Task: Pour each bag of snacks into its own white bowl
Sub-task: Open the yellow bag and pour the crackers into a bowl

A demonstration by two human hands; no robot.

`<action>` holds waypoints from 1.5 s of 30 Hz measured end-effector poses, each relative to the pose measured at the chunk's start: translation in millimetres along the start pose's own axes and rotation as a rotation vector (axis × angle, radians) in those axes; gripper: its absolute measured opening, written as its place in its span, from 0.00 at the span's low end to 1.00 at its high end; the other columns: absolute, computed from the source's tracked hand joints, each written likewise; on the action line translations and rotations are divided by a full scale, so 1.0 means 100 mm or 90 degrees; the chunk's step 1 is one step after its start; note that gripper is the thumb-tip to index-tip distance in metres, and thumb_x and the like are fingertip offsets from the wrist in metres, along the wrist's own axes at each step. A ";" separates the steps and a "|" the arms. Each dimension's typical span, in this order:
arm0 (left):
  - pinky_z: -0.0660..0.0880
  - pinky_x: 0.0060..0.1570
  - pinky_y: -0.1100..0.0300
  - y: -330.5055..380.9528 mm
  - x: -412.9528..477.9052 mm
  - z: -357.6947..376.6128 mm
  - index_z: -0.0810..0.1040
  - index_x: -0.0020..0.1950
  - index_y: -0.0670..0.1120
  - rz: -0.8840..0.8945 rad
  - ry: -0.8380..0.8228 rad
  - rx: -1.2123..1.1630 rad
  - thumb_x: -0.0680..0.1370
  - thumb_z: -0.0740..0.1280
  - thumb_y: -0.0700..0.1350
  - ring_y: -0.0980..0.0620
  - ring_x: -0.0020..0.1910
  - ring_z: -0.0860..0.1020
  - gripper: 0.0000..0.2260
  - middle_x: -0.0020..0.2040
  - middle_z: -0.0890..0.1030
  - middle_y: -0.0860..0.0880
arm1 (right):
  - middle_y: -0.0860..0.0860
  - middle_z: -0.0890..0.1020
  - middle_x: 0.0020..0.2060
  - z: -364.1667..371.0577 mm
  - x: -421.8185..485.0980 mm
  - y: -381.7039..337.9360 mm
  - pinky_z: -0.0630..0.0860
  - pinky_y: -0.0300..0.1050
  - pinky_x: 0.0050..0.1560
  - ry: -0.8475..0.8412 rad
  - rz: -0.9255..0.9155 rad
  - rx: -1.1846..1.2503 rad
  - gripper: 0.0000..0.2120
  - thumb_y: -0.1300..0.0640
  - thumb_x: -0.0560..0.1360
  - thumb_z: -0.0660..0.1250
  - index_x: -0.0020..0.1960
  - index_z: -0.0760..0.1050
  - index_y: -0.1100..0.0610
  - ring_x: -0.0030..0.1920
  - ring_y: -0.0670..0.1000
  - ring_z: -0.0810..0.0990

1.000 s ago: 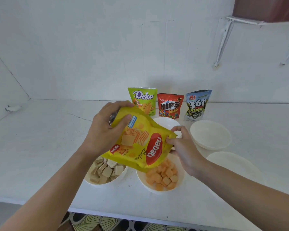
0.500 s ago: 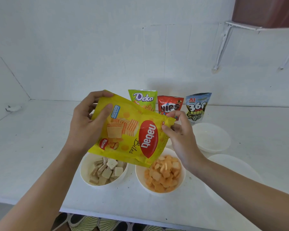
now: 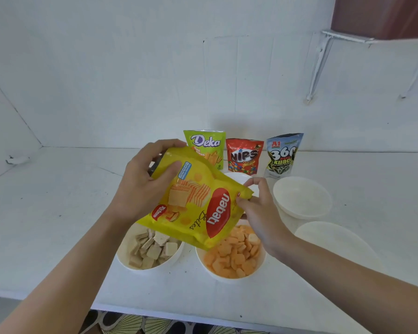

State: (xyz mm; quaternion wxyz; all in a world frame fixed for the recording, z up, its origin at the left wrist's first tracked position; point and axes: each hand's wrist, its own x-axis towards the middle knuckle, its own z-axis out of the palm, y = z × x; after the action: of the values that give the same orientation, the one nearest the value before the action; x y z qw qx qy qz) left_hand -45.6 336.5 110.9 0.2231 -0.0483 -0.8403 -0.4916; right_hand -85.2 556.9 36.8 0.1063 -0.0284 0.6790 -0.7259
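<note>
Counter (image 3: 58, 213): white, and it carries the orange-snack bowl (image 3: 227, 277) near its front edge; every place below is given from that bowl.
Yellow Nabati bag (image 3: 198, 206): held in the air, tilted, with its lower edge just above the bowl's far-left rim and its upper end up and to the left.
Left hand (image 3: 143, 189): up and left of the bowl, with the fingers curled over the bag's upper end and the thumb pressed on its printed face.
Right hand (image 3: 258, 210): just above the bowl's far-right side, pinching the bag's right corner between thumb and fingertips.
Orange-snack bowl: white and filled with small orange pieces.
Wafer bowl (image 3: 124, 251): just left of it, holding beige squares and partly under the bag.
Wide empty bowl (image 3: 333, 239): to its right.
Deep empty bowl (image 3: 302, 201): behind and right.
Third empty bowl (image 3: 237, 177): directly behind, mostly hidden by the bag.
Deka bag (image 3: 205, 143): upright, far behind and slightly left.
Nips bag (image 3: 244, 155): upright, far behind.
360 Kuaci bag (image 3: 282, 153): upright, far behind and right.
</note>
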 end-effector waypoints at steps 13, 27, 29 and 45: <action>0.83 0.48 0.49 0.15 0.08 -0.07 0.81 0.62 0.54 0.038 0.010 -0.035 0.81 0.69 0.39 0.49 0.52 0.80 0.13 0.55 0.81 0.52 | 0.57 0.85 0.49 0.01 0.00 -0.06 0.83 0.49 0.48 0.021 -0.114 0.067 0.11 0.62 0.83 0.61 0.55 0.67 0.46 0.50 0.54 0.84; 0.82 0.51 0.46 0.28 0.18 -0.18 0.80 0.65 0.53 0.088 -0.044 -0.033 0.78 0.73 0.38 0.47 0.54 0.81 0.18 0.56 0.81 0.49 | 0.54 0.85 0.49 0.04 0.06 -0.18 0.80 0.40 0.41 0.050 -0.141 0.131 0.10 0.64 0.83 0.60 0.58 0.67 0.50 0.48 0.49 0.84; 0.82 0.52 0.48 0.33 0.20 -0.23 0.81 0.62 0.52 0.109 -0.042 -0.052 0.76 0.74 0.38 0.48 0.54 0.82 0.17 0.54 0.83 0.49 | 0.55 0.84 0.52 0.04 0.06 -0.20 0.79 0.41 0.43 0.040 -0.173 0.120 0.11 0.63 0.83 0.61 0.58 0.67 0.48 0.51 0.51 0.84; 0.79 0.44 0.66 0.27 0.19 -0.01 0.82 0.60 0.56 0.043 -0.119 0.032 0.75 0.76 0.42 0.57 0.52 0.82 0.15 0.54 0.85 0.57 | 0.54 0.84 0.46 -0.18 0.16 0.13 0.82 0.52 0.51 0.092 -0.023 -0.081 0.12 0.39 0.76 0.67 0.52 0.76 0.46 0.51 0.54 0.84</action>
State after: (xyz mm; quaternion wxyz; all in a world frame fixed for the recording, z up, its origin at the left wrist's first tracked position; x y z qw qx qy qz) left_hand -54.4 346.5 141.2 0.1615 -0.1168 -0.8675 -0.4559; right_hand -102.5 570.6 20.8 0.0417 0.0046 0.7289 -0.6833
